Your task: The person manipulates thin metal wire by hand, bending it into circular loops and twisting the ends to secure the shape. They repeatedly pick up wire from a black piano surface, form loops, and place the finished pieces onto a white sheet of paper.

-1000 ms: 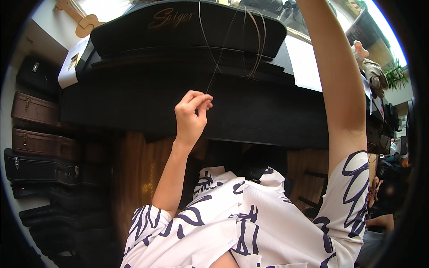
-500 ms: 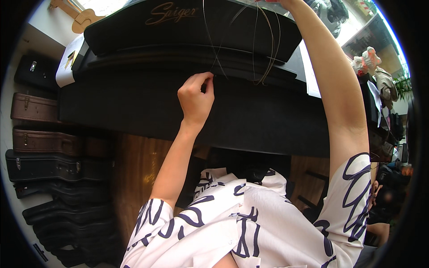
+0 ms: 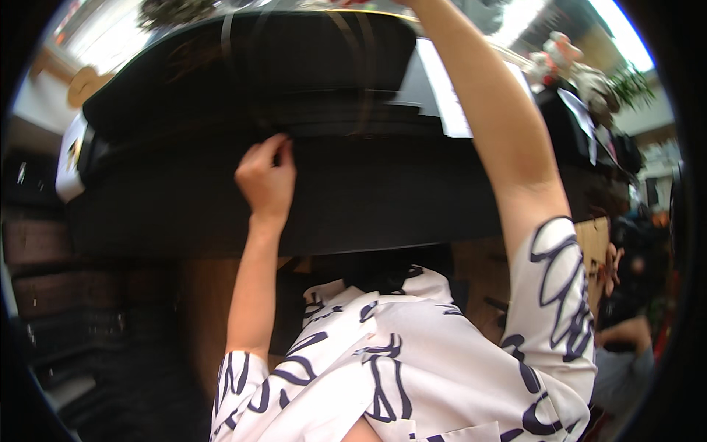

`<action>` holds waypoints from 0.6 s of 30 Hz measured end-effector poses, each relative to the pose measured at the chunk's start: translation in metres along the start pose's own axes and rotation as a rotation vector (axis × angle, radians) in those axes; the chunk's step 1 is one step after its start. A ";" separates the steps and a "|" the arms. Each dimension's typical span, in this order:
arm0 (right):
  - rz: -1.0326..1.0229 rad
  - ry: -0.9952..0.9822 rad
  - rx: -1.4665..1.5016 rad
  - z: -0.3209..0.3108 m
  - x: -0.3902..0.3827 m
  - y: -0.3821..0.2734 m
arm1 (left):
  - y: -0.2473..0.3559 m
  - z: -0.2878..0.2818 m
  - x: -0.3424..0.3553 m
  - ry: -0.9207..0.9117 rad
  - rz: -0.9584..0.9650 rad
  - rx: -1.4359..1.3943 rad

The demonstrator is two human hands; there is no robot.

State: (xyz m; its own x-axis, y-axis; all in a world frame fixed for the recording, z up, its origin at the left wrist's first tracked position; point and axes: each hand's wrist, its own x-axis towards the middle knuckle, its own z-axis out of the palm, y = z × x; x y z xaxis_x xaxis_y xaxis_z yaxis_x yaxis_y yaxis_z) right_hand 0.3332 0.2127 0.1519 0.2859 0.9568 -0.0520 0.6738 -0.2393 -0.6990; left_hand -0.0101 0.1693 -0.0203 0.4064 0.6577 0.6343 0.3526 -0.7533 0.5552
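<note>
Our left hand [image 3: 266,177] pinched shut on thin strings [image 3: 361,81], blurred, running up across black instrument case [image 3: 243,66]. Right hand above frame edge, grip cannot tell. We judge: hold steady tension, keep strands apart, avoid kinks.

A case [image 3: 243,66] lies on top of a stack of other cases [image 3: 368,199] that spans the middle of the view. The left hand [image 3: 266,177] is raised in front of that stack, at the seam under the top case, fingers [image 3: 280,147] pinched together. The right arm [image 3: 493,125] reaches up to the right of it, across the top case's right end and out of view at the top edge. Thin strings [image 3: 361,66] hang down over the top case between the two arms. More cases [image 3: 66,295] are stacked at the far left, below the big stack. A sheet [image 3: 442,88] sits behind the right arm. Toys [image 3: 567,62] stand at the upper right, and another person [image 3: 626,346] is at the lower right.
</note>
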 end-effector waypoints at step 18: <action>0.171 1.006 -0.024 0.064 -0.394 0.146 | -0.003 -0.009 -0.030 0.059 -0.113 -0.120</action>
State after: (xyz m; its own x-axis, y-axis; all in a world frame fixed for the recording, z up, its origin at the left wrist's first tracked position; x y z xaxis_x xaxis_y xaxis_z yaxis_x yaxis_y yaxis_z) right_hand 0.2753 -0.1885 0.0252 0.8118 0.3304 0.4814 0.5809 -0.3732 -0.7234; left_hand -0.0310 0.1516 -0.0362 0.3179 0.7400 0.5928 0.2885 -0.6711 0.6830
